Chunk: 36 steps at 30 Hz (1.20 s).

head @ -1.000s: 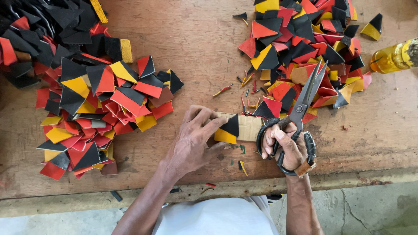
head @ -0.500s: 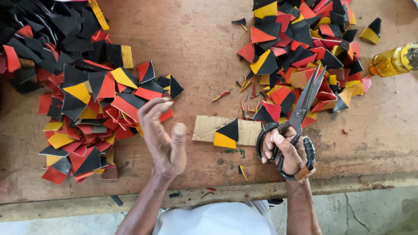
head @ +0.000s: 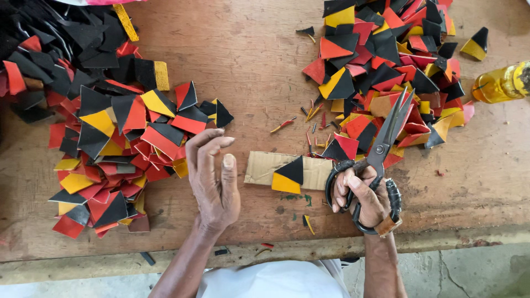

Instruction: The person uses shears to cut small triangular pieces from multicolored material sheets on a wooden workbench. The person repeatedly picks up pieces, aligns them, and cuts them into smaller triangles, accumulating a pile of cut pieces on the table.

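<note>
- Change since a second ago: the left hand, then pressed flat on the cardboard strip, has come off it and swung toward the left pile; the black-and-yellow piece now lies uncovered on the strip. Judged: that piece is finished with for now, and the freed hand is going for the next one.
- Left hand: open, fingers loosely curled, thumb up, palm turned inward. Holds nothing. Hovers over bare table, just beside the near edge of the left pile, not touching it.
- Right hand: closed through the loops of the large black scissors, in the same place as before. Blades nearly together, tips pointing away over the right pile. Hand rests at the right end of the cardboard strip.
- Black-and-yellow piece: one, black half on top and yellow below, lying on the cardboard strip between the two hands, apart from both.
- Left pile: black, red and yellow flat pieces, loosely heaped, many two-coloured.
- Right pile: like pieces, heaped beyond the scissors.
- Trimmings: thin red and yellow slivers scattered on the table between the piles.
- Yellow bottle: lying at the right edge, well apart from both hands.
</note>
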Tool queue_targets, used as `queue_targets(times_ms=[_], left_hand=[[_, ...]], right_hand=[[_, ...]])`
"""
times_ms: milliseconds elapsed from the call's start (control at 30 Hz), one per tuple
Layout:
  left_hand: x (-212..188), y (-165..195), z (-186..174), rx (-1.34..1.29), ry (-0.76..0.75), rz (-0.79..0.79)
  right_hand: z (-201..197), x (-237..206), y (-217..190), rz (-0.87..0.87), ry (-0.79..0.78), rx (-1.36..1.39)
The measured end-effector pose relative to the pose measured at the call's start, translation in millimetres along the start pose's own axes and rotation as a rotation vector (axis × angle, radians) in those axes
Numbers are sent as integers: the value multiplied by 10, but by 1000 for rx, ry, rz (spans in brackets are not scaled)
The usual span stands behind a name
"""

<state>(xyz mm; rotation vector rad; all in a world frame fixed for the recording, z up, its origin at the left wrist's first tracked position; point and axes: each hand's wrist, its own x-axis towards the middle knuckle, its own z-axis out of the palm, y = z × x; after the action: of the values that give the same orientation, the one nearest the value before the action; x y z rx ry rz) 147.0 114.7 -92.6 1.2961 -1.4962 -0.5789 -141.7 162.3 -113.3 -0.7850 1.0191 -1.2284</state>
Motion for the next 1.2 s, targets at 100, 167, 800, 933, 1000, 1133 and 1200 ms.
queue_targets(times_ms=[100,167,800,933,1000,1133,1200], left_hand=[[-30,-30,15,22,-24,-12],[-52,-51,38,30,-41,-20],[-146,429,134,69,-431,140],[-55,381,39,93,-397,-69],[32,307,-29,78,-330,-90],[53,236,-108,-165,-311,-272],[26,223,-96,-224,-327,-308]], right_hand=[[-6,14,10,3,-20,8],[-14,18,15,4,-25,17],[-11,-123,29,-38,-49,15],[-19,-134,40,-34,-60,18],[-26,-140,44,-39,-71,27],[-37,-152,40,-39,-55,7],[-39,-153,40,-35,-56,17]])
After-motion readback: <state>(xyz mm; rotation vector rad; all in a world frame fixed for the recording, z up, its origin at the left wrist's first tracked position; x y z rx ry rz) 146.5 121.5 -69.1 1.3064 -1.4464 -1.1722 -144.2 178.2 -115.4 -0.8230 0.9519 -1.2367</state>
